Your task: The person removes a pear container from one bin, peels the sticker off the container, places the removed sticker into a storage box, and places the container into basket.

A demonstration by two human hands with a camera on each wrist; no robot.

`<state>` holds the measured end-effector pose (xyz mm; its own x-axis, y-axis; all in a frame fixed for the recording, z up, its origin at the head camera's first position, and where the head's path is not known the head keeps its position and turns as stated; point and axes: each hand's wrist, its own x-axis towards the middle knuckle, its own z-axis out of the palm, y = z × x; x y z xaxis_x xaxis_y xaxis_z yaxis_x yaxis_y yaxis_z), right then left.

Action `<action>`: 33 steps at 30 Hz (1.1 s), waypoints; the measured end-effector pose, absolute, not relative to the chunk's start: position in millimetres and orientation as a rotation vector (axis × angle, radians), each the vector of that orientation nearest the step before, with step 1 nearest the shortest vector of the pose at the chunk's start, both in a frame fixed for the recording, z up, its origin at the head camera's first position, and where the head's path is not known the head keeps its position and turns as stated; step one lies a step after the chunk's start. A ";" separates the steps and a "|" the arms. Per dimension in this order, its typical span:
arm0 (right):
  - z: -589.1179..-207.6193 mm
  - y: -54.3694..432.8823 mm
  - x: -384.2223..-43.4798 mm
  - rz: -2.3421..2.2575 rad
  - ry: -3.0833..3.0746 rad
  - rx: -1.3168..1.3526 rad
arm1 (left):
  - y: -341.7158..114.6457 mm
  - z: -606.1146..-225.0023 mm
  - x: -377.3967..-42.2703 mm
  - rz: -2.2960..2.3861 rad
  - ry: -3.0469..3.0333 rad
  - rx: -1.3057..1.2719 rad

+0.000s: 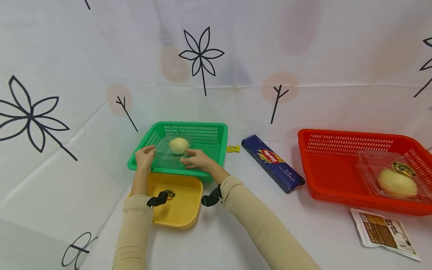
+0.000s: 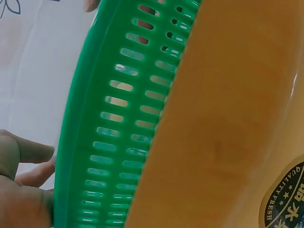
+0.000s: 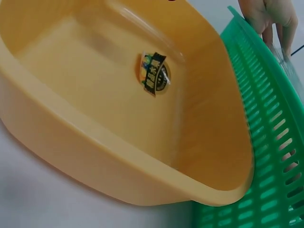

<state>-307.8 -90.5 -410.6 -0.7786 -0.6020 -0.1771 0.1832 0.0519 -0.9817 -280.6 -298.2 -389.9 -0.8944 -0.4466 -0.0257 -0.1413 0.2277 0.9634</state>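
A clear plastic box [image 1: 164, 150] with a pale yellow, rounded item [image 1: 178, 145] sits in the green basket [image 1: 224, 131]. My left hand [image 1: 145, 156] pinches the box's left edge; in the right wrist view, that hand's fingers [image 3: 279, 23] reach over the basket rim onto the clear plastic. At the box's right front side, my right hand [image 1: 199, 160] grips the edge between thumb and fingers. The basket wall partly hides the right fingers in the right wrist view. Directly in front of the basket, below both wrists, stands a yellow basin [image 1: 182, 200] with a sticker inside.
A blue spaghetti box [image 1: 272, 163] lies right of the green basket, near a small yellow packet [image 1: 233, 149]. Farther right, a red basket [image 1: 332, 193] holds another clear box [image 1: 368, 161] with a similar pale item. A brown-and-white pouch [image 1: 384, 232] lies before it.
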 end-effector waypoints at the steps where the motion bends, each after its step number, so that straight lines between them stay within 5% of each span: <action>1: -410.5 -90.1 -307.8 -1.782 1.760 -0.423 | -297.5 -389.8 -280.4 -1.688 -2.267 0.561; 12: -408.6 -86.3 -308.2 -1.703 1.755 -0.445 | -295.4 -401.7 -287.6 -1.344 -2.427 0.531; 33: -407.2 -72.9 -301.5 -1.850 1.982 -0.504 | -295.6 -402.1 -277.5 -1.514 -2.298 0.345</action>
<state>-301.5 -72.9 -407.2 -0.8630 -0.5042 -0.0327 -0.0022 0.0684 -0.9977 -277.5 -295.6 -402.1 -0.9029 -0.3959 0.1672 -0.0025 0.3940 0.9191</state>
